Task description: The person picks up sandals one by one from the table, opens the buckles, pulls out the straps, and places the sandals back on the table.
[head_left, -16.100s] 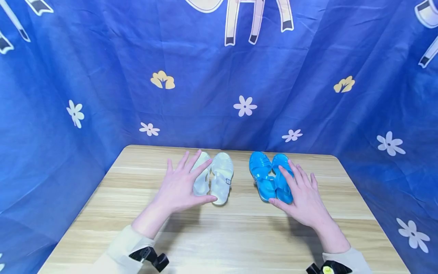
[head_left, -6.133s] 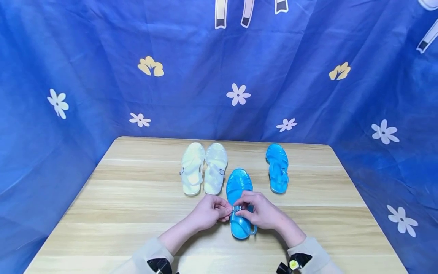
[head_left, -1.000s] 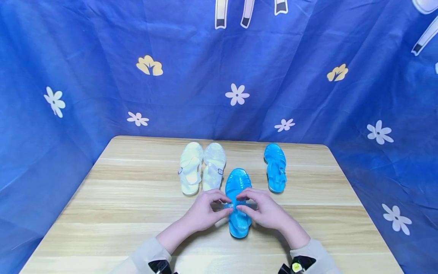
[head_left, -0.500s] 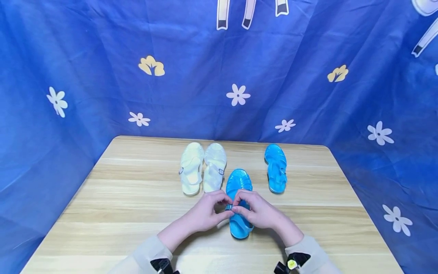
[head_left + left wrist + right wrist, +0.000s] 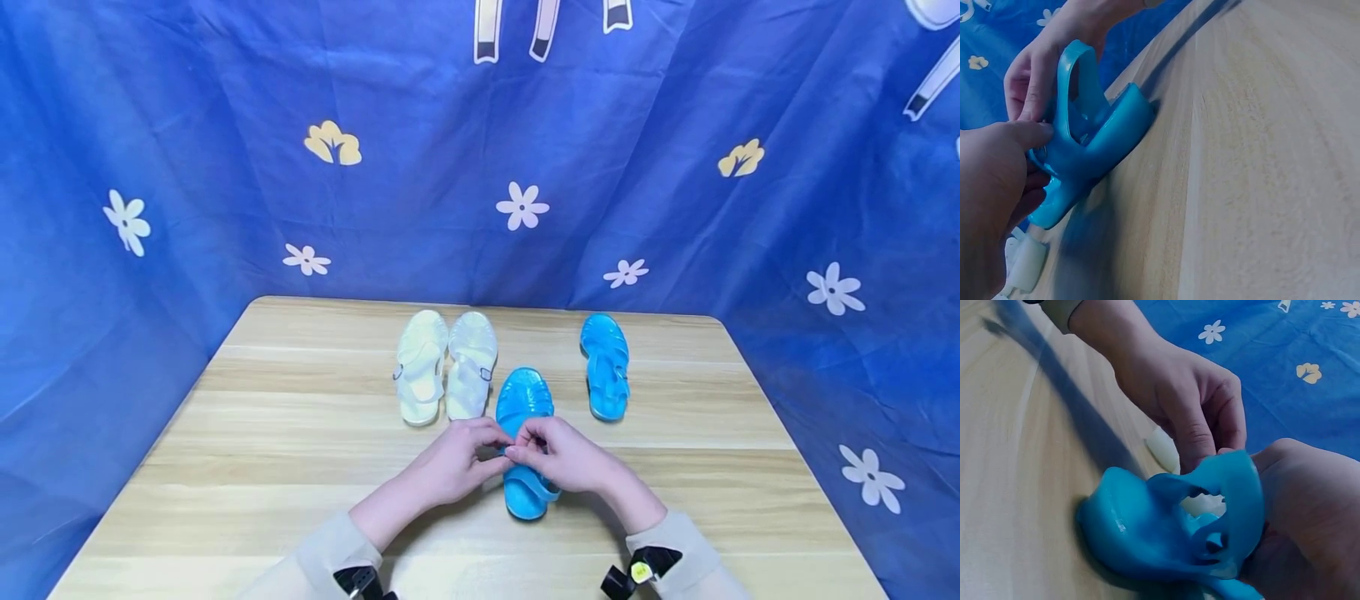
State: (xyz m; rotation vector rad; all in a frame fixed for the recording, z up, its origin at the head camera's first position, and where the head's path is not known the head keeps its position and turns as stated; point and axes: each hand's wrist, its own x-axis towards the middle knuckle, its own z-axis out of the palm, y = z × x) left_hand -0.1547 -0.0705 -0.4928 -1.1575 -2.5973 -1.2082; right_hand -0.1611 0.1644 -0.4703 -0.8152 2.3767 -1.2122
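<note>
A blue jelly sandal point(image 5: 525, 400) lies on the table in front of me, its toe pointing away. At its left side my left hand point(image 5: 453, 461) pinches the sandal by the buckle; a bit of the metal buckle point(image 5: 1041, 151) shows below the thumb in the left wrist view. From the right, my right hand point(image 5: 567, 457) pinches the strap end at the same spot, fingertips meeting the left ones. The ankle strap point(image 5: 1244, 512) loops up above the heel in the right wrist view. Fingers hide most of the buckle and the strap end in the head view.
Behind the hands, two white jelly sandals point(image 5: 422, 367) stand side by side. The other blue sandal point(image 5: 606, 367) lies at the back right. A blue patterned cloth point(image 5: 420, 208) encloses the wooden table point(image 5: 262, 400) at the back and sides.
Earlier, both blue sandals lay together at the back right; one now lies front and centre. Within the last second, the right fingers have closed in on the left ones at the buckle.
</note>
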